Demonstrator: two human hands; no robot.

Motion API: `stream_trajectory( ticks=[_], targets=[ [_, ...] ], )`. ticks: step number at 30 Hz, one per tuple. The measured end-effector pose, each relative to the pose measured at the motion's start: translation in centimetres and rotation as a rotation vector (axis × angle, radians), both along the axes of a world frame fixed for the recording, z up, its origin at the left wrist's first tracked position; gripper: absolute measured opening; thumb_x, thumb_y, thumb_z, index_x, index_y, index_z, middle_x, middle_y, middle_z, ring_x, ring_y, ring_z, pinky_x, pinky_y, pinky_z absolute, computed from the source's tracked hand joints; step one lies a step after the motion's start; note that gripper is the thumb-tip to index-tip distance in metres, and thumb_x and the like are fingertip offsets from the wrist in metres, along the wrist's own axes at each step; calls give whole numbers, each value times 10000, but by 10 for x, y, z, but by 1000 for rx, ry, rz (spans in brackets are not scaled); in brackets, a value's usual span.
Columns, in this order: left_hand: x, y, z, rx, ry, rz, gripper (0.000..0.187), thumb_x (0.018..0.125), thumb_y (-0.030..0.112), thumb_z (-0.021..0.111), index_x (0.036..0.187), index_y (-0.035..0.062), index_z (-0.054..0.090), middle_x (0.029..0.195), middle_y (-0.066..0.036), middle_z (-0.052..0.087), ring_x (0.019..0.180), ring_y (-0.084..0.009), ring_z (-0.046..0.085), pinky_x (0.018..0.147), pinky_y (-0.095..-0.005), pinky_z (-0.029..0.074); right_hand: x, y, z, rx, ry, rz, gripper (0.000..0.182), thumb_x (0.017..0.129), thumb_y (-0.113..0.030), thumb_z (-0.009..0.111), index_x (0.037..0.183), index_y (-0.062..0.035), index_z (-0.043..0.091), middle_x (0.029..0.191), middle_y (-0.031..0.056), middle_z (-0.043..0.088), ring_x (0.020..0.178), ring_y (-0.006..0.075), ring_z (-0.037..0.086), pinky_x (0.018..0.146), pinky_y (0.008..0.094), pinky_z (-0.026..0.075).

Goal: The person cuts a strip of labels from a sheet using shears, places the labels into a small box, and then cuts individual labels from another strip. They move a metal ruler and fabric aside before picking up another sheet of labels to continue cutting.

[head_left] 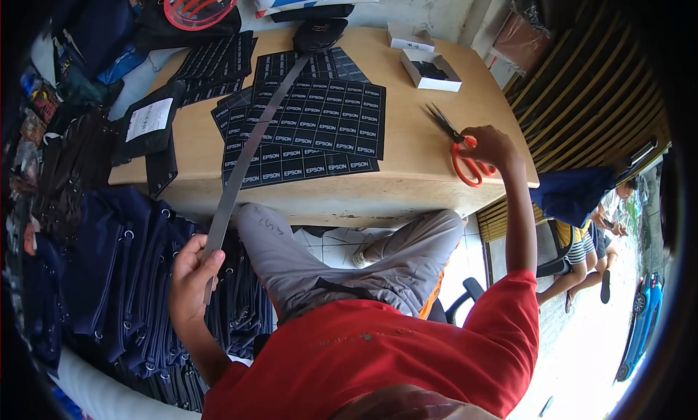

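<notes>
My left hand [193,275] is closed around the near end of a long grey steel ruler [249,145], thumb on top. The ruler slants up and away across black sheets [334,118] printed with rows of EPSON labels, which overlap on the table. Its far end reaches a dark pouch-like item [320,35]. At the table's right side, my right hand [491,147] has its fingers closed at the orange handles of a pair of scissors [465,158]. The scissor blades point away and to the left, slightly apart.
More printed sheets [211,67] and a black packet with a white label [150,120] lie on the table's left. A small white open box [430,70] stands at the back right. Dark blue straps [131,260] hang below left. People [582,253] sit outside at right.
</notes>
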State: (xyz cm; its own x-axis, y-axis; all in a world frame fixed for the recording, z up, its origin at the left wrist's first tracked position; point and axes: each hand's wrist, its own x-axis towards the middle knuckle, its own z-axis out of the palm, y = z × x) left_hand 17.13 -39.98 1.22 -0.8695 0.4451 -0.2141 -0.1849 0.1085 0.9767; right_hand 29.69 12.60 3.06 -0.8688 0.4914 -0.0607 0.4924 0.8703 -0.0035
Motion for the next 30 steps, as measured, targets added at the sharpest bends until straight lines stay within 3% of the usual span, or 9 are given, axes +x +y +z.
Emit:
stream_trajectory(
  ticks=[8, 12, 16, 18, 20, 24, 28, 29, 30],
  targets=[
    [-26, -22, 17, 113, 16, 140, 129, 908, 155, 650, 942, 59, 570, 631, 92, 420, 473, 24, 313, 423, -160, 239, -11, -9, -4, 85, -66, -8, 391, 721, -337, 731, 1048, -129, 678, 955, 115, 699, 904, 305, 672, 805, 404, 529],
    [-24, -33, 38, -186, 332, 296, 154, 918, 192, 660, 945, 80, 557, 620, 98, 405, 501, 22, 320, 429, -186, 221, 4, -26, 1, 262, 126, 38, 372, 752, -226, 715, 1105, -131, 646, 942, 114, 669, 946, 315, 648, 809, 437, 519],
    [-12, -37, 44, -220, 466, 371, 121, 940, 168, 627, 971, 81, 549, 622, 103, 394, 506, 20, 310, 438, -183, 230, -4, -63, 26, 369, 409, 266, 308, 797, -155, 705, 1094, -101, 647, 1029, 110, 645, 967, 300, 629, 821, 439, 512],
    [-10, -31, 30, -185, 585, 382, 111, 942, 150, 620, 977, 90, 533, 633, 102, 407, 497, 18, 299, 437, -173, 251, -15, -88, 31, 95, 600, 384, 273, 825, -176, 702, 1074, -73, 657, 1014, 111, 658, 952, 276, 642, 775, 406, 523],
    [0, -3, 30, 32, 454, 419, 121, 945, 161, 617, 961, 89, 522, 642, 92, 428, 509, 18, 324, 439, -181, 272, -33, -110, 26, -302, 663, 479, 258, 857, -210, 692, 1056, -49, 667, 986, 117, 677, 929, 247, 657, 728, 360, 526],
    [8, 54, -23, 36, 547, 264, 179, 923, 143, 661, 997, 54, 525, 702, 50, 536, 599, -8, 450, 517, -188, 338, -70, -151, 3, -688, 618, 531, 383, 931, -328, 632, 1126, 2, 644, 938, 145, 715, 875, 212, 685, 735, 321, 523],
    [52, 122, -68, 304, 346, 82, 182, 921, 92, 660, 1000, 22, 512, 738, 27, 574, 645, -17, 483, 549, -194, 372, -77, -198, -32, -1202, 737, 583, 451, 1002, -363, 511, 1239, 19, 552, 1017, 148, 690, 957, 201, 647, 823, 327, 500],
    [60, 132, -83, 347, 296, -5, 186, 925, 91, 654, 1012, 16, 507, 758, 14, 585, 655, -20, 492, 557, -194, 379, -69, -202, -33, -1219, 617, 629, 468, 1037, -372, 400, 1315, 0, 457, 1111, 120, 646, 1039, 203, 596, 899, 339, 471],
    [70, 141, -94, 389, 239, -90, 191, 928, 90, 647, 1024, 10, 503, 778, 2, 595, 666, -23, 502, 565, -194, 386, -55, -223, -35, -1276, 788, 595, 445, 1048, -341, 367, 1346, -10, 389, 1020, 144, 644, 983, 220, 620, 889, 360, 476]
  ],
)
